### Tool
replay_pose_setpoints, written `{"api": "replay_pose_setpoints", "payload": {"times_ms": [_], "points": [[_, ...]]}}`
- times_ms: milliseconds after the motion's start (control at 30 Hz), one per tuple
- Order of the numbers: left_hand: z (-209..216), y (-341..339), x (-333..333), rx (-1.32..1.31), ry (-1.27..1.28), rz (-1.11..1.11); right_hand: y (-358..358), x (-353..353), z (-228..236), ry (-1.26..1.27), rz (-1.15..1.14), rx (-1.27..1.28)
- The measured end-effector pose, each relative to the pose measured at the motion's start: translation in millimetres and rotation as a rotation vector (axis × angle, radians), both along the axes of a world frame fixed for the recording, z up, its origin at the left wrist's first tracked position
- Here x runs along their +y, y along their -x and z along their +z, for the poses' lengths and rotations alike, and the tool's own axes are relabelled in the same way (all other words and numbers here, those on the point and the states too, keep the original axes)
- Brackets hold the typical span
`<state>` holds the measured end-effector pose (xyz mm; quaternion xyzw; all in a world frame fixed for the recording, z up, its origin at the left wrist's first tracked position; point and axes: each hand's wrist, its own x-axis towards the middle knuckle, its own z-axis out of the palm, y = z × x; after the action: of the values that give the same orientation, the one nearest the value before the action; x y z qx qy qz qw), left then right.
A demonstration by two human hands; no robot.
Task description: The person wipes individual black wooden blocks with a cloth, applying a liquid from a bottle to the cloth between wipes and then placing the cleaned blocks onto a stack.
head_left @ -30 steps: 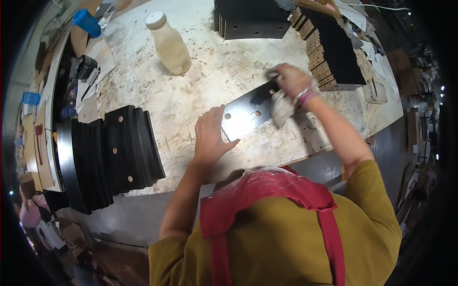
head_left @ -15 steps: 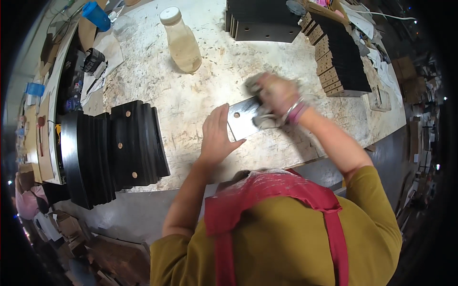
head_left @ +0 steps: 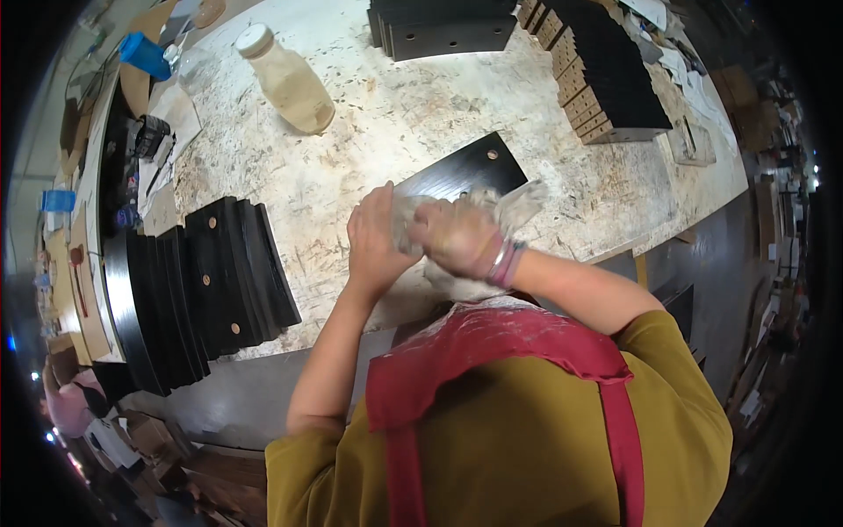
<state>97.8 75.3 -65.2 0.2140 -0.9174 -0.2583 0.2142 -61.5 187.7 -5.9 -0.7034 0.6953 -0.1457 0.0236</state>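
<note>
**Black board (head_left: 467,167) beneath my pale cloth (head_left: 520,205)**

My left hand (head_left: 376,235) is spread against the left end of the board, its fingers side by side; part of the thumb side is hidden behind my other hand. My right hand (head_left: 458,235), blurred, is closed around the cloth over the near-left part of the board, and a loose end of the cloth trails to the right. The board lies flat and slanted on the stained white worktable (head_left: 369,140), its far end bare, with one round hole (head_left: 492,155) visible there. Bracelets (head_left: 507,262) ring my right wrist.

To my left stand dark boards packed together (head_left: 251,263); a black stack (head_left: 448,33) is at the far side, and a row of black pieces with tan ends (head_left: 615,88) stands to the right. A white-capped bottle (head_left: 290,83) is well apart from my hands. Any marking on the dark container (head_left: 151,138) at the left is too small to read; whether the white papers (head_left: 689,88) bear writing, I cannot tell.
</note>
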Motion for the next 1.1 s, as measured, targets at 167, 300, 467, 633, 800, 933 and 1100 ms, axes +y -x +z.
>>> {"api": "replay_pose_setpoints", "payload": {"times_ms": [167, 300, 467, 633, 800, 933, 1100], "points": [[14.1, -2.5, 3.3, -0.042, -0.036, 0.021, 90.3, 35.8, 7.7, 0.117, -0.41, -0.372], [15.6, 4.5, 4.2, -0.045, -0.015, 0.016, 71.3, 27.1, 22.3, 0.086, -0.294, -0.141], [15.5, 2.7, -0.8, -0.007, -0.02, -0.023, -2.0, 8.5, -11.0, 0.104, 0.024, -0.203], [17.3, 3.1, 6.6, -0.052, -0.019, 0.036, 23.8, 3.9, 15.8, 0.232, -0.042, -0.267], [10.8, 1.7, 3.0, 0.004, -0.024, -0.009, -4.0, 9.4, -15.8, 0.147, 0.114, -0.264], [18.4, 2.2, 4.7, -0.011, -0.002, -0.003, 118.4, 77.6, -19.5, 0.062, -0.413, -0.065], [37.9, 5.9, 2.8, -0.073, -0.14, -0.052, 151.5, 106.8, 7.9, 0.138, -0.641, -0.399]]}}
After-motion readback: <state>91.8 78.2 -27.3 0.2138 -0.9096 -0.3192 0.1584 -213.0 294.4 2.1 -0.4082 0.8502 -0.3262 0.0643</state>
